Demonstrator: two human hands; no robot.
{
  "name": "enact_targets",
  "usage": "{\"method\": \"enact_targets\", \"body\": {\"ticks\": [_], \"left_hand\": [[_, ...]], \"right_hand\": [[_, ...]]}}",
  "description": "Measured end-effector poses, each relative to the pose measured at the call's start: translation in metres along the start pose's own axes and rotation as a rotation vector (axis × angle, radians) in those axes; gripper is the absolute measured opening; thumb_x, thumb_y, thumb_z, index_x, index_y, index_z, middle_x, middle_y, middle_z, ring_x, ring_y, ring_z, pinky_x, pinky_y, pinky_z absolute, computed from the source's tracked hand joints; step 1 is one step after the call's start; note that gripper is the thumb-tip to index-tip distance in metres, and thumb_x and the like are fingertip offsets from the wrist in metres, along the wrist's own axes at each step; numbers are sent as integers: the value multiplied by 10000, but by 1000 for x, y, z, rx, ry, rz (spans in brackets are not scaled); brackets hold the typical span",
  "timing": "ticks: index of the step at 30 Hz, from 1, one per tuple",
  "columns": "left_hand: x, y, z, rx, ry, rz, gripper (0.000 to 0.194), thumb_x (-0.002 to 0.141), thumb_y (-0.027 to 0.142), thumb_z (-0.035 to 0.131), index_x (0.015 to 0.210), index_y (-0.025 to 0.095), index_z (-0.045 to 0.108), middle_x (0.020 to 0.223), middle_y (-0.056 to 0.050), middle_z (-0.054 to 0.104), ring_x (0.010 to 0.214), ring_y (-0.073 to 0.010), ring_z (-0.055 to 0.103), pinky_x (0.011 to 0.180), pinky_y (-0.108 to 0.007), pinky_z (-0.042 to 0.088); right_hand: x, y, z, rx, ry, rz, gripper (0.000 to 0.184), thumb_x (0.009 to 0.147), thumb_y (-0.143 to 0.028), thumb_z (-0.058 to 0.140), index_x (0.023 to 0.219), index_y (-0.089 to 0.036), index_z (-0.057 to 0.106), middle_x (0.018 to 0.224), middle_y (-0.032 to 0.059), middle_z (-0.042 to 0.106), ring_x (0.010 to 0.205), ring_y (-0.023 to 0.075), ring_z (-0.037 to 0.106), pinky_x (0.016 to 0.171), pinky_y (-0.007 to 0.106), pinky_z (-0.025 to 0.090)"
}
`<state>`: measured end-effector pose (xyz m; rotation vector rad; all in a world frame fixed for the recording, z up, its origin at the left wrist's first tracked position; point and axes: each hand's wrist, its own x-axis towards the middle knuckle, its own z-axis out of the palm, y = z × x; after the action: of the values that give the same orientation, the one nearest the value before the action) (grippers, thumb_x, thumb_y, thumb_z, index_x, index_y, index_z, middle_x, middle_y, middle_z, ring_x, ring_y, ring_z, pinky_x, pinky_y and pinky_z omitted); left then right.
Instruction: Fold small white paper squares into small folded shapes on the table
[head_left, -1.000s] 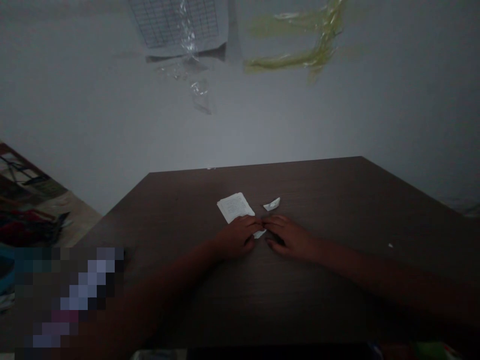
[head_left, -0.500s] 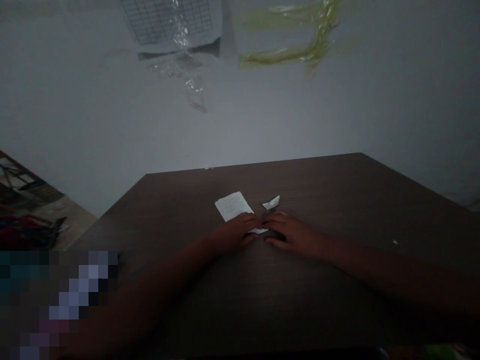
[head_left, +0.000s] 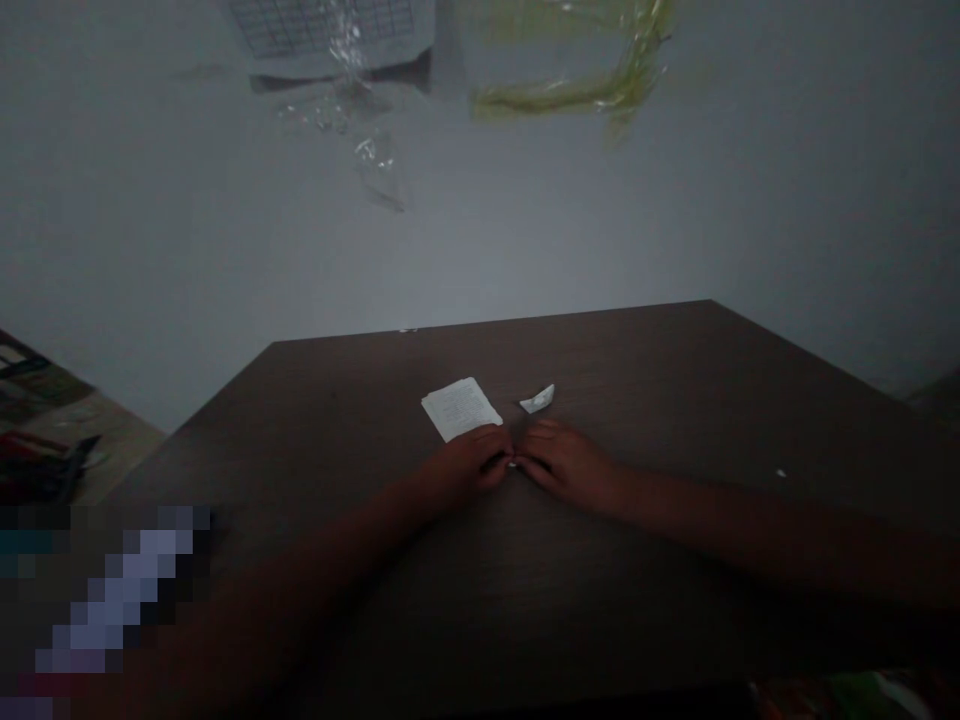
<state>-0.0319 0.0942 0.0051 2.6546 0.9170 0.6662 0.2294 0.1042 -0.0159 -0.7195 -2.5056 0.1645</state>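
Head view: left hand (head_left: 471, 462) and right hand (head_left: 564, 465), fingertips together, pinching a barely visible scrap beside white folded paper sheet (head_left: 460, 408); small white folded piece (head_left: 538, 399) just beyond.

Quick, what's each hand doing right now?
Left hand: fingers curled down on the white folded paper, pressing its near edge.
Right hand: fingers bent at the same spot; any grip cannot be told.
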Motion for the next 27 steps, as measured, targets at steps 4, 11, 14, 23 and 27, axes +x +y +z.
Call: {"method": "enact_targets", "body": {"ticks": [4,11,14,23,27], "left_hand": [[-2,5,-1,16,26,-37,183,1055,64,667,1111,233,708,1099,-23,806,1033,-215,789,966,-322,647],[-3,16,-7,29,14,-89,185,1104,66,611,1061,230,686,1044,-16,773,964,-206,754,902,-305,624],[-2,26,-4,55,-18,-82,173,1118,73,617,1052,228,659,1064,-32,771,995,-218,757,932,-315,632],[8,30,6,108,-25,-46,112,1132,114,629,1142,204,695,1141,-85,784,1096,-264,766,1020,-379,638],[11,27,6,146,-12,-100,100,1070,115,686,1090,213,677,1105,-75,773,1053,-266,755,969,-381,628]], "right_hand": [[-3,-2,1,-58,56,-31,226,1233,-215,632,1139,-189,836,1030,102,847,990,272,779,954,437,646],[-10,-5,-9,-104,69,-12,221,1218,-221,662,1074,-190,827,989,90,810,969,269,738,934,421,599],[-11,-5,-12,-105,45,-25,200,1213,-258,688,1095,-193,836,994,93,809,982,279,731,929,430,595],[-11,1,-20,-20,-7,-32,319,1223,-233,616,1011,-196,851,933,84,812,940,281,741,935,468,629],[-10,1,-22,23,28,-43,362,1226,-248,601,956,-193,836,938,93,820,943,290,756,943,491,651]]}}
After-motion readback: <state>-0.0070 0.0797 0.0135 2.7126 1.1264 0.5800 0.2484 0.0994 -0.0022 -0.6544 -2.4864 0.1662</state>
